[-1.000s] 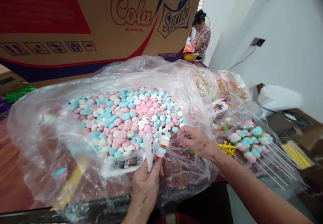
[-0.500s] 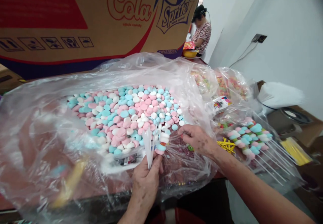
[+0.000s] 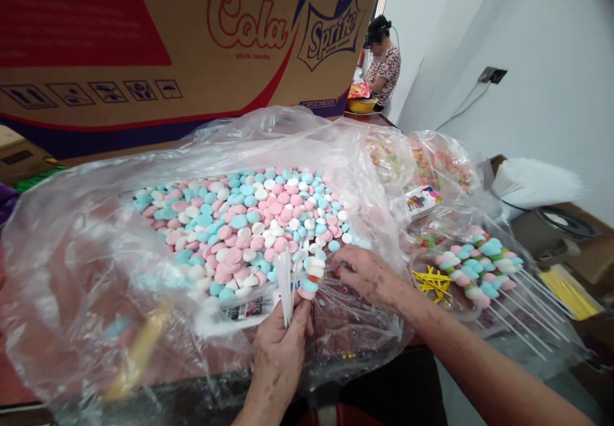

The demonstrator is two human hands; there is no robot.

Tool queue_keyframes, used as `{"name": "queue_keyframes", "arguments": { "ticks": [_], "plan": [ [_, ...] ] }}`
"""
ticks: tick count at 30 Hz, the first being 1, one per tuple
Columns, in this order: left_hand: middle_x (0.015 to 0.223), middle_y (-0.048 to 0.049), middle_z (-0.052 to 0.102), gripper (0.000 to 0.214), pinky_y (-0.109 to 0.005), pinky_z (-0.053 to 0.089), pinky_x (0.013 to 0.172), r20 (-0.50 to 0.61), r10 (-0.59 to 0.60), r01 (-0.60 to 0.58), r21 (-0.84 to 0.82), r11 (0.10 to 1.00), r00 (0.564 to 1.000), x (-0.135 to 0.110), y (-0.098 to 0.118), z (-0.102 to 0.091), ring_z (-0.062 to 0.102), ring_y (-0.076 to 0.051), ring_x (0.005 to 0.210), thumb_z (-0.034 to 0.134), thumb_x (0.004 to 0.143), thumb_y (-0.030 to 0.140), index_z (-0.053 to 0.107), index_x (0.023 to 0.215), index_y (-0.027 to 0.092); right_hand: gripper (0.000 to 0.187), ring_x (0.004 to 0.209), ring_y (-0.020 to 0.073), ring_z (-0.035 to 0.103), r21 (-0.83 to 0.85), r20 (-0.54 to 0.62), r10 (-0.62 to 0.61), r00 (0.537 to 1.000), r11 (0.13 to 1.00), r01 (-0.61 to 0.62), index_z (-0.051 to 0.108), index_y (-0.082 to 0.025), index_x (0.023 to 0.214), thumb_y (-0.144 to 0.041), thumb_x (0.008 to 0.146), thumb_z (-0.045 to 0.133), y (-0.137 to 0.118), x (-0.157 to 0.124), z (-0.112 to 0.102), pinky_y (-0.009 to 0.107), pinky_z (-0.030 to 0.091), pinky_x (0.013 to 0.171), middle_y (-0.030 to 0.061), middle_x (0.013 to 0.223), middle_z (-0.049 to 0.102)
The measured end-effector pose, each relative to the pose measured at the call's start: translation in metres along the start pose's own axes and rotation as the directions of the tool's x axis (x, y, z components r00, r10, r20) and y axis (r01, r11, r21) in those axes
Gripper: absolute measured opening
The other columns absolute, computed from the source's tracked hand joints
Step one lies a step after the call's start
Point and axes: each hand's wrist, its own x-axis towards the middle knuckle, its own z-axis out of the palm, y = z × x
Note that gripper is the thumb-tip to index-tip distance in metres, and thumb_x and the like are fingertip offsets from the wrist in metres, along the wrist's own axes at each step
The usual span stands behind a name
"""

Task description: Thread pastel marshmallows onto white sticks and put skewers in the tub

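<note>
My left hand (image 3: 282, 344) is closed around a bundle of white sticks (image 3: 284, 285) and a candy skewer (image 3: 314, 277). The skewer stands upright, threaded with white, blue and pink marshmallow discs and an orange-red ring between them. Just right of it, my right hand (image 3: 367, 277) has its fingertips pinched together. A small dark reddish bit shows at those fingertips, too small to name for sure. Under that hand lie purple gummy rings (image 3: 346, 290), partly covered. Beyond both hands spreads a heap of loose marshmallow discs (image 3: 240, 221) on a clear plastic sheet (image 3: 86, 221).
Finished-looking skewers (image 3: 480, 263) lie at the right, beside yellow twist ties (image 3: 432, 283). Bags of colourful candy (image 3: 436, 157) stand behind them. A large cardboard box (image 3: 192, 42) walls off the back. Farther away, a person (image 3: 386, 68) sits by a yellow bowl (image 3: 361, 105).
My right hand has shifted slightly left and down, its fingers now lower beside the skewer and over the purple rings. The left hand keeps its hold. The view has tilted a little.
</note>
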Motion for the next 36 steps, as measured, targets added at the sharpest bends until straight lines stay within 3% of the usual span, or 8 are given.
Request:
{"name": "queue_keyframes", "arguments": {
  "ticks": [5, 14, 20, 23, 26, 29, 31, 36],
  "plan": [
    [0.050, 0.0022, 0.053, 0.038, -0.024, 0.033, 0.047, 0.006, 0.013, -0.013, -0.002, 1.000, 1.000, 0.002, -0.009, 0.000, 0.045, -0.013, 0.048, 0.069, 0.077, 0.055, 0.070, 0.067, 0.018, 0.015, 0.082, 0.0164, 0.059, 0.049, -0.005, -0.010, 1.000, 0.999, 0.010, 0.066, -0.019, 0.084, -0.013, 0.084, 0.052, 0.011, 0.001, -0.006, 0.027, 0.044, 0.075, 0.0021, 0.087, 0.064],
    [0.050, 0.0035, 0.052, 0.038, -0.023, 0.028, 0.045, -0.029, 0.030, -0.032, -0.057, 0.998, 0.999, 0.005, -0.023, 0.001, 0.041, -0.012, 0.046, 0.070, 0.075, 0.054, 0.073, 0.077, 0.016, 0.023, 0.100, 0.0234, 0.058, -0.273, 0.101, 0.043, 0.994, 0.962, -0.014, 0.065, -0.013, 0.100, -0.009, 0.090, 0.045, -0.013, -0.003, 0.002, 0.034, 0.045, 0.088, 0.0121, 0.105, 0.064],
    [0.048, 0.0036, 0.050, 0.039, -0.024, 0.030, 0.046, -0.049, 0.034, -0.036, -0.034, 0.999, 0.998, 0.005, -0.023, 0.003, 0.042, -0.013, 0.046, 0.070, 0.075, 0.055, 0.073, 0.075, 0.016, 0.022, 0.100, 0.0265, 0.057, -0.367, 0.045, 0.102, 0.994, 0.927, -0.078, 0.063, -0.014, 0.099, -0.007, 0.083, 0.048, -0.023, -0.008, 0.012, 0.037, 0.044, 0.087, 0.0139, 0.105, 0.064],
    [0.047, 0.0037, 0.049, 0.040, -0.024, 0.028, 0.044, -0.038, 0.034, -0.034, 0.000, 0.999, 0.999, 0.005, -0.023, 0.003, 0.040, -0.012, 0.044, 0.068, 0.075, 0.056, 0.071, 0.069, 0.017, 0.020, 0.094, 0.0244, 0.057, -0.212, -0.017, 0.056, 0.998, 0.976, -0.059, 0.061, -0.015, 0.093, -0.006, 0.080, 0.049, -0.017, -0.011, 0.016, 0.037, 0.045, 0.085, 0.0116, 0.098, 0.065],
    [0.047, 0.0038, 0.049, 0.040, -0.024, 0.027, 0.044, -0.016, 0.035, -0.035, 0.031, 0.999, 0.999, 0.005, -0.022, 0.002, 0.038, -0.012, 0.043, 0.066, 0.078, 0.054, 0.069, 0.065, 0.017, 0.016, 0.085, 0.0191, 0.059, 0.231, -0.177, 0.100, 0.979, 0.971, -0.057, 0.059, -0.019, 0.095, -0.013, 0.083, 0.052, -0.006, -0.010, 0.016, 0.033, 0.047, 0.079, 0.0045, 0.091, 0.064],
    [0.048, 0.0035, 0.049, 0.039, -0.024, 0.029, 0.046, 0.040, 0.055, -0.059, 0.091, 0.994, 0.998, 0.003, -0.017, 0.000, 0.040, -0.013, 0.046, 0.064, 0.081, 0.050, 0.065, 0.059, 0.017, 0.018, 0.073, 0.0145, 0.060, 0.693, -0.234, 0.272, 0.934, 0.720, -0.036, 0.059, -0.021, 0.100, -0.027, 0.083, 0.062, 0.004, -0.008, 0.013, 0.027, 0.048, 0.066, -0.0003, 0.084, 0.064],
    [0.051, 0.0036, 0.050, 0.035, -0.024, 0.031, 0.050, 0.089, 0.080, -0.092, 0.143, 0.985, 0.993, 0.001, -0.013, -0.002, 0.042, -0.013, 0.050, 0.063, 0.083, 0.045, 0.069, 0.064, 0.017, 0.024, 0.069, 0.0130, 0.060, 0.818, -0.215, 0.322, 0.922, 0.576, -0.011, 0.062, -0.021, 0.100, -0.032, 0.080, 0.069, 0.007, -0.007, 0.011, 0.025, 0.048, 0.062, -0.0007, 0.082, 0.066],
    [0.056, 0.0034, 0.051, 0.032, -0.025, 0.034, 0.053, 0.196, 0.094, -0.139, 0.230, 0.963, 0.976, 0.000, -0.008, -0.006, 0.043, -0.015, 0.054, 0.056, 0.088, 0.040, 0.077, 0.094, 0.016, 0.023, 0.072, 0.0121, 0.062, 0.877, -0.206, 0.299, 0.932, 0.479, 0.040, 0.068, -0.021, 0.098, -0.032, 0.079, 0.074, 0.006, -0.008, 0.013, 0.023, 0.048, 0.066, -0.0007, 0.084, 0.069]
  ]
}}
